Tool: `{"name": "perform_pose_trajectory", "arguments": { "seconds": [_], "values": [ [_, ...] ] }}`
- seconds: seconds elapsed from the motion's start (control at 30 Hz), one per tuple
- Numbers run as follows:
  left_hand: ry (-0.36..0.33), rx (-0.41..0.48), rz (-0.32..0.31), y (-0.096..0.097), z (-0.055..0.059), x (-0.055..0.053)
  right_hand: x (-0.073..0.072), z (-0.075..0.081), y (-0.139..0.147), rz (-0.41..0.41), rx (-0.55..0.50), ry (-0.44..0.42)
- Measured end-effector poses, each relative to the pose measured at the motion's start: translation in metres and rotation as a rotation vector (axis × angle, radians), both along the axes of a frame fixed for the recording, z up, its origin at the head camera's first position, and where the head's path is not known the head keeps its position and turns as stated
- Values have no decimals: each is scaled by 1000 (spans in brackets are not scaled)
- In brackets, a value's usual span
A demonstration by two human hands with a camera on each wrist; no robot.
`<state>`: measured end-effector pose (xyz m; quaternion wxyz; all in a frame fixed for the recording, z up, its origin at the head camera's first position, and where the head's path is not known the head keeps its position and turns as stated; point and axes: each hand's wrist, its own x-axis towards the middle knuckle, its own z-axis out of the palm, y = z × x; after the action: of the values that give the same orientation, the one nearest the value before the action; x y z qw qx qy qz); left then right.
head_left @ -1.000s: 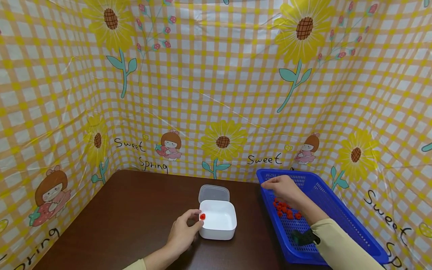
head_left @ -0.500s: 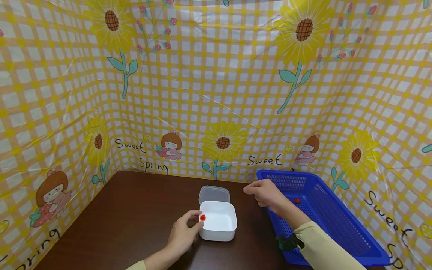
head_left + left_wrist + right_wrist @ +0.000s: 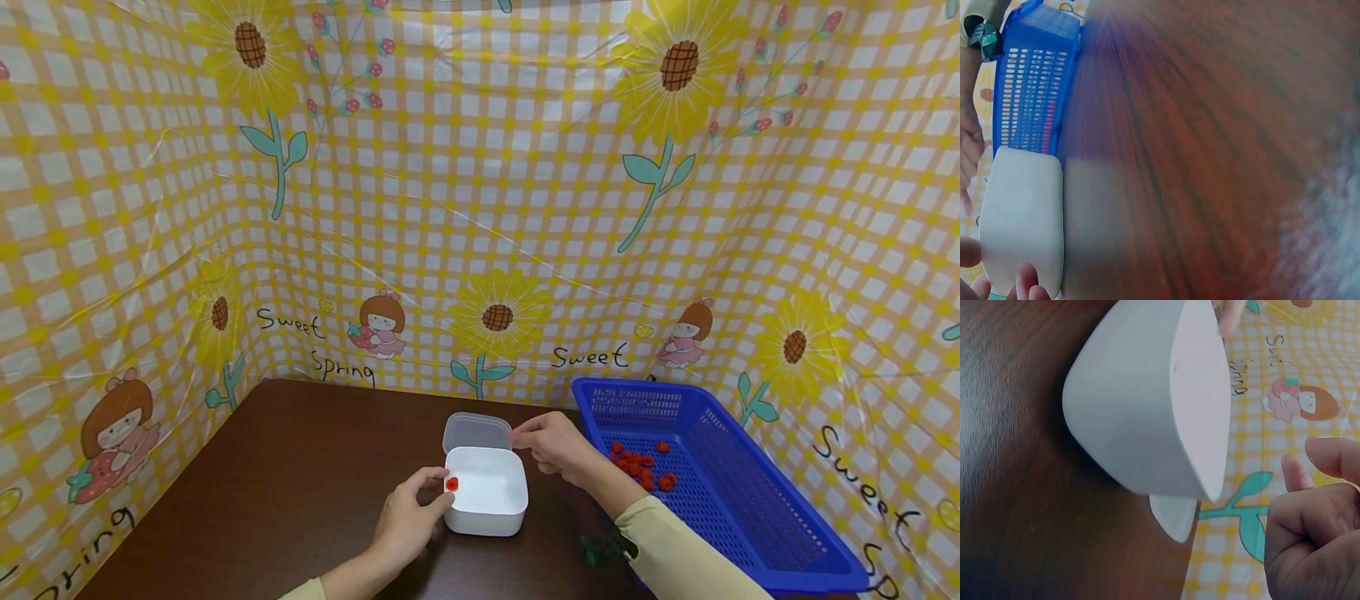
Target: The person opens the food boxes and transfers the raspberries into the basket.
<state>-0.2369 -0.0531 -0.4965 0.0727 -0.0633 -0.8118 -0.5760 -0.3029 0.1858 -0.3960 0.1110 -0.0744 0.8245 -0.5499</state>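
Note:
A white lidless box (image 3: 487, 522) stands on the dark table, with one small red berry-like piece (image 3: 452, 483) inside against its left wall. My left hand (image 3: 405, 517) holds the box's left side, thumb toward the front and fingers toward the back. Its fingertips (image 3: 1025, 275) show against the box wall in the left wrist view. Above the clear plastic lid's right edge is my right hand (image 3: 558, 448). Its thumb and index tips come close together, the other fingers curled; I cannot tell whether something small is between them. The lid (image 3: 477, 432) lies behind the box.
To the right stands a blue perforated basket (image 3: 750, 475), with several red pieces (image 3: 634, 463) toward its left side. A checked, sunflower-printed cloth (image 3: 420, 208) rises behind and on both sides. Dark wooden tabletop (image 3: 300, 467) extends left of the box.
My right hand has moved left, from over the basket to beside the lid and box, uncovering the red pieces in the basket. The left hand and box have stayed in place.

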Motion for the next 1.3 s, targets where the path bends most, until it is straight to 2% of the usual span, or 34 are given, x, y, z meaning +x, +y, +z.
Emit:
{"name": "perform_pose_trajectory", "arguments": {
  "seconds": [0.67, 0.9, 1.13, 1.3],
  "values": [
    [5, -1, -2, -1, 0, 0, -1, -25, -42, 32, -4, -28],
    [18, -10, -8, -1, -2, 0, -3, -33, -51, 10, 13, -37],
    [21, -16, -4, -1, 0, 1, -1, -40, -60, 31, 1, -43],
    [17, -21, 2, -1, 1, 2, -2, -46, -66, 6, 29, -27]
  ]
}}
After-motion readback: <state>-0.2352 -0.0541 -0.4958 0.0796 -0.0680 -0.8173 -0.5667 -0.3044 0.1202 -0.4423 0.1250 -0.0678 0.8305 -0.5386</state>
